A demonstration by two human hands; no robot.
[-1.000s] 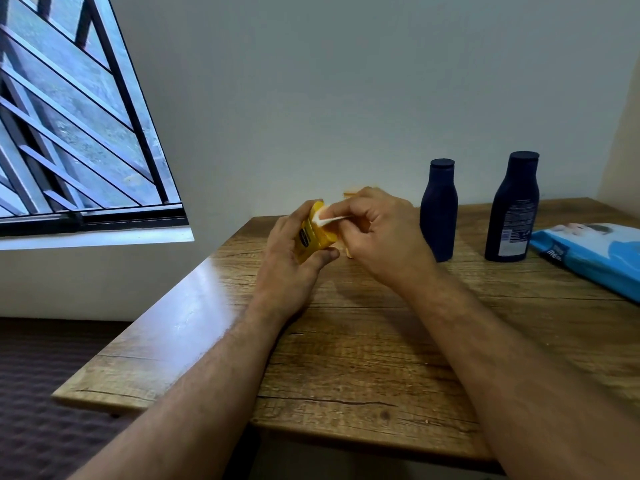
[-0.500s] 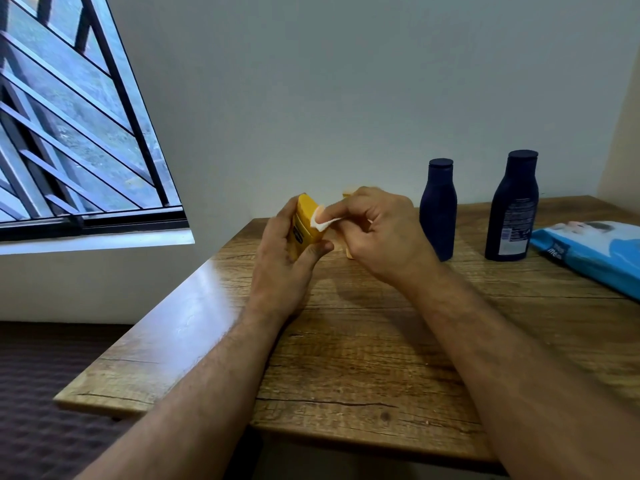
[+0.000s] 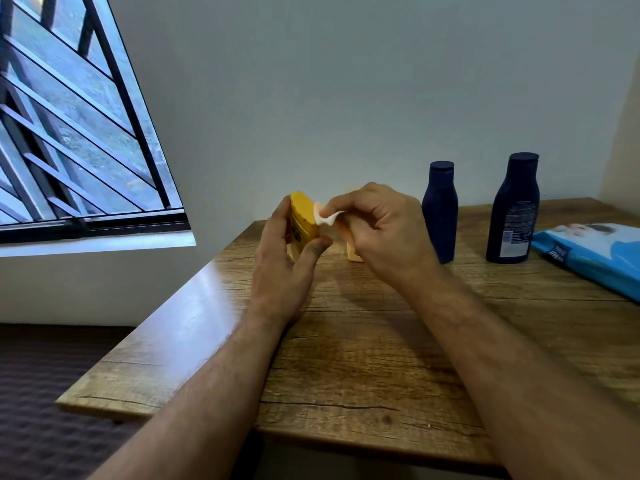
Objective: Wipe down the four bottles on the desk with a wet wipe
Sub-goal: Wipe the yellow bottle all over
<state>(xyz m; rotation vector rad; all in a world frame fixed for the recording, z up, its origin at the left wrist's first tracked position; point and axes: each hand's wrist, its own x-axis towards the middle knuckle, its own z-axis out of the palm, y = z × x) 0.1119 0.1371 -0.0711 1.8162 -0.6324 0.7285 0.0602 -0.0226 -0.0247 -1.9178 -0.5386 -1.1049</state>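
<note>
One yellow bottle point(image 3: 304, 220) under wipe: my left hand point(image 3: 284, 261) grips it, right hand point(image 3: 377, 230) pinches the wet wipe point(image 3: 325, 216); two navy bottles point(image 3: 439, 213) await.

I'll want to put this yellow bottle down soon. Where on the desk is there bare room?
Bare wood lies along the desk's left edge and across the near half, around the forearms. The far right is crowded: two dark blue bottles and the wipes pack.

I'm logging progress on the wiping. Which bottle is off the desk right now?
The small yellow bottle, gripped in the left hand. The two dark blue bottles stand on the desk.
</note>
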